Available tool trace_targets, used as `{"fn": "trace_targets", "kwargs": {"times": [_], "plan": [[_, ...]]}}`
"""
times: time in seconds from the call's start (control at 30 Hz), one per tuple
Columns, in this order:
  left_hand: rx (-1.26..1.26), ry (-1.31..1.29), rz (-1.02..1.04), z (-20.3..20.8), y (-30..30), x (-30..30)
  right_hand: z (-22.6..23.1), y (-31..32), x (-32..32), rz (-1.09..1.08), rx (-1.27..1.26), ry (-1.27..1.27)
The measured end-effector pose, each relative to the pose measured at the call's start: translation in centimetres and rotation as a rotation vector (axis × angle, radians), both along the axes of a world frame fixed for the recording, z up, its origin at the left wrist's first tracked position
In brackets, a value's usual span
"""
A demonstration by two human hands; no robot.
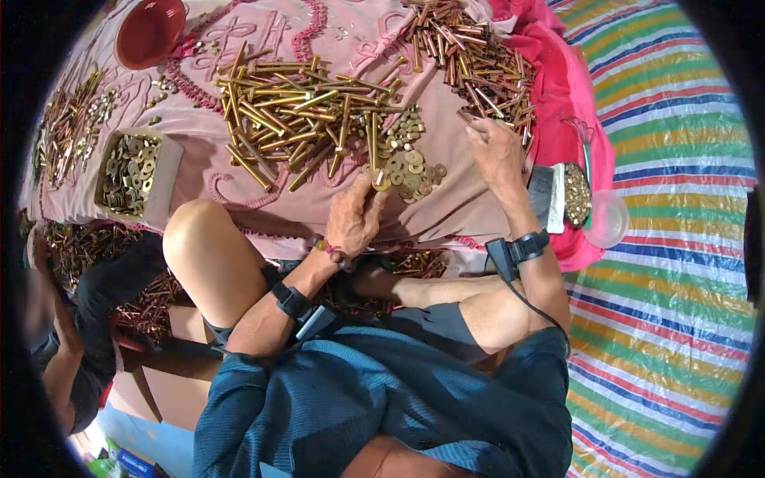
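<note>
My left hand (353, 215) is closed, thumb and fingers pinched at the near edge of the washers. Something small and shiny shows at its fingertips; its kind is unclear. Flat brass-coloured washers (414, 174) lie just right of it, with small nuts (405, 131) behind them. Beyond is a heap of long gold-coloured bolts (295, 111). My right hand (500, 155) hovers at the near edge of a pile of copper-coloured metal rods or sleeves (478, 64). Its fingers are partly extended and apart, and I see nothing held in them.
A carton of washers (163, 175) stands at left, with a red bowl (150, 32) behind it. More bolts (68, 119) lie far left. At right are a container of small metal parts (577, 195) and a clear plastic cup (607, 219). Another person's arm (64, 342) shows at lower left.
</note>
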State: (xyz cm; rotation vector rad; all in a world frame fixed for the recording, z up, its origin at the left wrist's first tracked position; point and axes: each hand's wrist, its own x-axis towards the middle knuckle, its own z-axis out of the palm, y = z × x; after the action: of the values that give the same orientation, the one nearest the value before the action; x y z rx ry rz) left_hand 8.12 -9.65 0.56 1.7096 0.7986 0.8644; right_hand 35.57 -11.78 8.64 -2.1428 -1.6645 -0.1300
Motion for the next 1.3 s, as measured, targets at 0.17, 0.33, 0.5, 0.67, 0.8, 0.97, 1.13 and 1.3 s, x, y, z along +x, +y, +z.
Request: {"fn": "trace_targets", "kwargs": {"times": [0.17,0.33,0.5,0.67,0.8,0.97,1.13,1.3], "plan": [[0.094,-0.085,0.076,1.1,-0.2,0.0,-1.6,0.4,2.9,-0.059,-0.037,-0.052],[-0.079,-0.116,0.01,0.7,-0.4,-0.3,-3.1,2.6,3.4,-0.107,-0.28,-0.183],[0.139,-0.12,0.037,-0.7,-0.3,-0.3,-3.0,2.3,3.4,-0.016,-0.269,-0.235],[0.138,-0.107,0.039,0.0,-0.1,-0.1,-3.4,2.4,1.4,-0.07,-0.182,0.444],[0.172,-0.103,0.062,0.3,-0.1,0.0,-0.7,1.4,-1.3,-0.032,-0.126,1.014],[0.177,-0.065,0.079,0.2,-0.3,0.1,1.4,0.4,-5.2,0.069,0.119,1.422],[0.152,-0.043,0.054,0.2,-0.2,0.3,1.2,-0.8,-7.0,0.179,-0.085,1.446],[0.177,-0.067,0.053,-0.1,-0.3,0.2,0.4,-1.8,-8.9,0.216,-0.391,1.16]]}}
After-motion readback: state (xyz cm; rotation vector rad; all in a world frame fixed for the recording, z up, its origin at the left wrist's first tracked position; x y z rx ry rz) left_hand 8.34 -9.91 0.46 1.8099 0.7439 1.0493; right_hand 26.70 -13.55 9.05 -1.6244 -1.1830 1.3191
